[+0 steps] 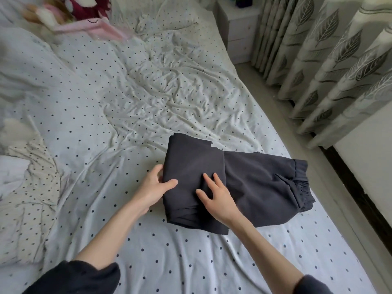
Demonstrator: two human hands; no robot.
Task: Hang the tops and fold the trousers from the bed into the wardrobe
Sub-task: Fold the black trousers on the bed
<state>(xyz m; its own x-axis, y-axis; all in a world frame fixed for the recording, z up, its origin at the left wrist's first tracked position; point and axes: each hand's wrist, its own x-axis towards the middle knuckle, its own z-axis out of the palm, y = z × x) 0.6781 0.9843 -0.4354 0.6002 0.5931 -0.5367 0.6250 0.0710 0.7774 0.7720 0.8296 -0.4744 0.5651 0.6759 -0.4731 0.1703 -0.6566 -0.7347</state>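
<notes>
Left hand point(156, 186) grips the folded edge of the dark trousers point(233, 187), thumb on top; right hand point(216, 197) presses flat on the fold, fingers spread. Lying on the bed point(191, 262), they look soft, light and floppy; best lifted with hands beneath both folded ends.

Matt dark cloth trousers point(244, 187)

Dark trousers point(244, 183) lie partly folded on the dotted bed point(148, 251). Left hand point(154, 187) grips the fold's edge. Right hand point(216, 198) presses flat on top
</notes>
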